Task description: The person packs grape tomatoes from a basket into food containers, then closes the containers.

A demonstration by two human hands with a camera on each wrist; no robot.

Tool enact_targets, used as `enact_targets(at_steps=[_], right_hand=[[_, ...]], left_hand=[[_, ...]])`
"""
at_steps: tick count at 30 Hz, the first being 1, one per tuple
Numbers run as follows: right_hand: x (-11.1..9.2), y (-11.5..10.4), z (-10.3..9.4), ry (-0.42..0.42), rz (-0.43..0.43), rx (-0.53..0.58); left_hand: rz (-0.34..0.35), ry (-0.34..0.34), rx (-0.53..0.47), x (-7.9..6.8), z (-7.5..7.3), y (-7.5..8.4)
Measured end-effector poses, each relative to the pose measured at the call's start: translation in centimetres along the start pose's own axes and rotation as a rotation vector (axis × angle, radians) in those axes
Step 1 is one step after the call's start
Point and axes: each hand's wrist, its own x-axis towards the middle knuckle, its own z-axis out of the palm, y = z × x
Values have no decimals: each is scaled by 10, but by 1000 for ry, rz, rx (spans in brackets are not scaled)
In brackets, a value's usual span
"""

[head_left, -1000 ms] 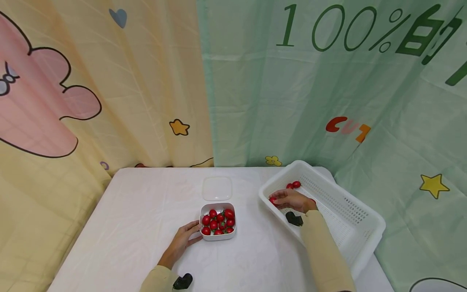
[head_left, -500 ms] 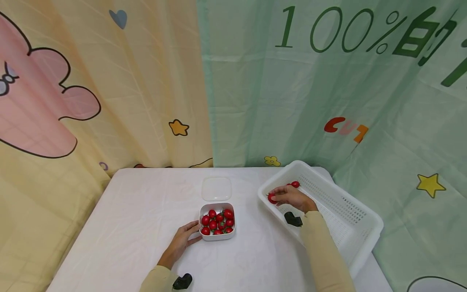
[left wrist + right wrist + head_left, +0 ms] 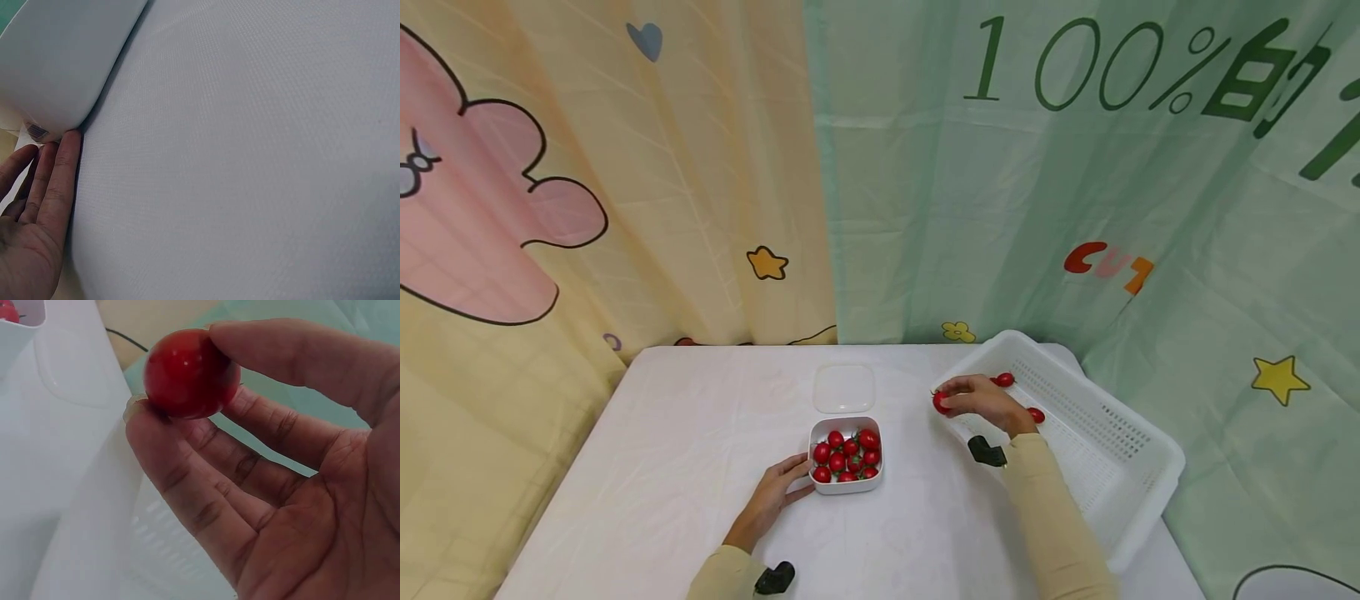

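A small red cherry tomato [image 3: 940, 402] is pinched between the thumb and fingers of my right hand [image 3: 981, 400], above the left rim of a white perforated basket [image 3: 1097, 467]. The right wrist view shows this cherry tomato [image 3: 190, 374] close up, round and glossy. My left hand [image 3: 769, 500] touches the left side of a white square box [image 3: 847, 489] with fairly straight fingers. Several cherry tomatoes [image 3: 837, 462] with green stems lie inside that box. From the left wrist, fingertips [image 3: 70, 140] meet the lower edge of the box [image 3: 62, 62].
Behind the box lies a clear square lid [image 3: 844, 388] on the white table [image 3: 662, 450]. More cherry tomatoes [image 3: 1036, 415] remain visible in the basket, some partly behind my right hand. Printed curtains [image 3: 910, 208] hang along the back and sides.
My right hand has lifted the cherry tomato and carried it left, from inside the basket to over its rim. A tomato behind the hand has come into view. My left hand stays put.
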Motion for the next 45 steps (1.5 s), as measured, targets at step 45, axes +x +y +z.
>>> enact_targets(at_steps=[45], right_hand=[[63, -4, 129, -16, 5, 88]], left_hand=[[-4, 14, 7, 0, 1, 0]])
